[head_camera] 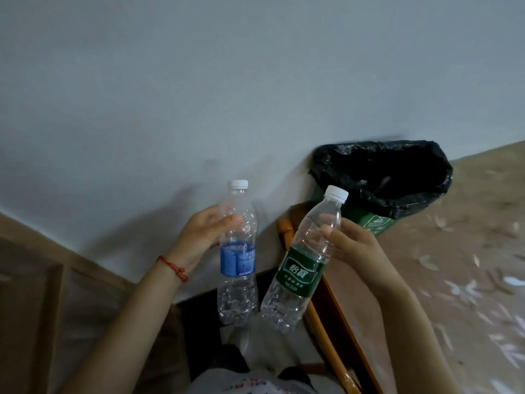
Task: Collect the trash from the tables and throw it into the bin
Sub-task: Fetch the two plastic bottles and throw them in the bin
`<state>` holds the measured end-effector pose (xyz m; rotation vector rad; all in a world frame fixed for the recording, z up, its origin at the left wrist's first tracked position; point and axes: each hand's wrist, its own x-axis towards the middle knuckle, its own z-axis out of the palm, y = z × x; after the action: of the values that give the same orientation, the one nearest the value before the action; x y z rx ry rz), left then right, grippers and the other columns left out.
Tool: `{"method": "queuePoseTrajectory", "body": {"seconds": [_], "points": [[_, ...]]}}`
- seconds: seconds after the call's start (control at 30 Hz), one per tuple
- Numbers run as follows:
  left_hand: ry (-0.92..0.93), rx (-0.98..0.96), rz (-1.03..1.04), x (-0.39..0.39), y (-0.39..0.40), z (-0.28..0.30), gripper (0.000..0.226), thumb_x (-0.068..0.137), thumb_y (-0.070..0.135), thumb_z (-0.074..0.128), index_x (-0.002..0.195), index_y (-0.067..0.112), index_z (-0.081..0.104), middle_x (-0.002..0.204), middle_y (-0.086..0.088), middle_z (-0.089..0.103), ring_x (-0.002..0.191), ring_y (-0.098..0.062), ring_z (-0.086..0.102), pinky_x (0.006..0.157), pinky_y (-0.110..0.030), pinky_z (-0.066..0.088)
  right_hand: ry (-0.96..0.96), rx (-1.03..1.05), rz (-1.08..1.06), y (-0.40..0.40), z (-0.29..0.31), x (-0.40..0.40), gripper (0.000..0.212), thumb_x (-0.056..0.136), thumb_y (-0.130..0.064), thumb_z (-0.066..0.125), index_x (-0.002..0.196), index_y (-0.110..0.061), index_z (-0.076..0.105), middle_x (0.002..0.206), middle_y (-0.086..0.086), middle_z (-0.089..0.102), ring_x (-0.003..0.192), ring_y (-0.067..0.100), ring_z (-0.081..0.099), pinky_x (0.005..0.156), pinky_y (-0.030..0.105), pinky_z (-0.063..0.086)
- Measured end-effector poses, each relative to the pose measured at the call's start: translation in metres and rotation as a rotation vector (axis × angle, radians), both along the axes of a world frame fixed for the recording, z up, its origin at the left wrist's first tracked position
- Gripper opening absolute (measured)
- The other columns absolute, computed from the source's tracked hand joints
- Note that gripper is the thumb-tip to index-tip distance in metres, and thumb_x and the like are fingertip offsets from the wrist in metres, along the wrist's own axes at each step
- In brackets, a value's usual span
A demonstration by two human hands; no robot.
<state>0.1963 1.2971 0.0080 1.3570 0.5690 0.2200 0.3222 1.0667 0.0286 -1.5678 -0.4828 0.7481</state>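
My left hand (199, 233) grips an empty clear bottle with a blue label (238, 260) and a white cap, held upright. My right hand (350, 241) grips a second empty clear bottle with a green label (301, 273), tilted with its white cap toward the upper right. Both bottles hang in the air in front of me, close together. Beyond the green-label bottle's cap stands a green bin (377, 223) lined with a black bag (380, 174), its mouth open, against the wall.
A pale wall fills the upper view. A wooden chair frame (321, 308) runs below the right bottle. A patterned beige floor (468, 265) spreads at the right. A brown panelled surface (34, 294) lies at the lower left.
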Motion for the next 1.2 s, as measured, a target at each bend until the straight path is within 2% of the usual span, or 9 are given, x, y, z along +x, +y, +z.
{"method": "queuePoseTrajectory", "body": {"seconds": [0.2,0.37,0.47,0.6,0.77,0.87,0.97,1.03,1.2], "points": [[-0.011,-0.032,-0.232,0.053,0.017,0.003,0.063,0.054,0.041,0.081,0.108,0.018,0.060,0.073,0.009,0.074,0.070,-0.004,0.069,0.065,-0.019,0.056,-0.025,0.008,-0.207,-0.005,0.005,-0.002,0.022,0.076,-0.032,0.058,0.096,-0.025,0.064,0.091,0.000,0.073,0.084,0.015,0.069,0.073,0.024,0.056],[0.009,-0.022,-0.375,0.083,0.013,0.000,0.089,0.023,0.066,0.080,0.100,0.026,0.061,0.076,0.007,0.075,0.073,-0.007,0.070,0.067,-0.021,0.056,-0.015,0.010,-0.368,-0.016,0.002,-0.010,0.028,0.074,-0.034,0.058,0.099,-0.023,0.065,0.091,-0.003,0.074,0.085,0.016,0.070,0.069,0.023,0.055],[-0.004,-0.060,-0.445,0.093,0.004,0.002,0.078,0.033,0.061,0.081,0.099,0.023,0.062,0.076,0.007,0.075,0.073,-0.007,0.070,0.062,-0.019,0.055,0.000,0.020,-0.435,-0.026,0.000,-0.014,0.028,0.075,-0.033,0.058,0.099,-0.021,0.064,0.089,-0.004,0.074,0.083,0.015,0.070,0.067,0.021,0.054],[-0.015,-0.105,-0.479,0.105,-0.010,0.007,0.025,0.072,0.023,0.063,0.097,0.019,0.061,0.071,0.007,0.074,0.067,-0.006,0.069,0.058,-0.017,0.055,0.016,0.017,-0.514,-0.038,0.001,-0.012,0.028,0.075,-0.032,0.058,0.099,-0.020,0.064,0.088,-0.002,0.074,0.083,0.016,0.070,0.066,0.022,0.055],[-0.035,-0.116,-0.462,0.114,-0.020,0.008,0.029,0.066,0.021,0.074,0.093,0.018,0.062,0.077,0.001,0.073,0.067,-0.007,0.070,0.056,-0.018,0.054,0.000,0.040,-0.575,-0.053,0.015,0.006,0.033,0.075,-0.041,0.065,0.097,-0.018,0.066,0.089,0.001,0.073,0.087,0.021,0.069,0.072,0.027,0.056],[-0.046,-0.114,-0.447,0.116,-0.024,0.006,0.024,0.076,0.019,0.064,0.099,0.018,0.061,0.087,-0.001,0.069,0.069,-0.007,0.070,0.060,-0.018,0.055,-0.039,0.068,-0.609,-0.057,0.029,0.023,0.053,0.058,-0.058,0.075,0.093,-0.020,0.070,0.092,0.005,0.072,0.087,0.022,0.069,0.074,0.031,0.057],[-0.053,-0.114,-0.438,0.116,-0.028,0.006,0.035,0.069,0.028,0.061,0.102,0.017,0.061,0.081,0.003,0.072,0.070,-0.005,0.070,0.062,-0.018,0.056,-0.037,0.121,-0.611,-0.057,0.045,0.042,0.035,0.065,-0.047,0.069,0.088,-0.020,0.071,0.081,0.001,0.073,0.077,0.016,0.069,0.066,0.025,0.056],[-0.052,-0.114,-0.426,0.117,-0.030,0.005,0.020,0.076,0.023,0.059,0.095,0.019,0.062,0.073,0.007,0.074,0.068,-0.005,0.069,0.059,-0.017,0.055,-0.020,0.151,-0.634,-0.058,0.053,0.056,0.023,0.078,-0.033,0.061,0.093,-0.016,0.066,0.076,-0.001,0.073,0.071,0.014,0.069,0.064,0.023,0.055],[-0.052,-0.093,-0.369,0.117,-0.032,0.006,0.010,0.085,0.016,0.056,0.089,0.019,0.064,0.071,0.006,0.072,0.068,-0.007,0.068,0.060,-0.018,0.055,-0.021,0.151,-0.719,-0.056,0.068,0.085,0.028,0.088,-0.029,0.059,0.104,-0.007,0.061,0.087,0.007,0.068,0.077,0.020,0.067,0.072,0.030,0.056]]}}
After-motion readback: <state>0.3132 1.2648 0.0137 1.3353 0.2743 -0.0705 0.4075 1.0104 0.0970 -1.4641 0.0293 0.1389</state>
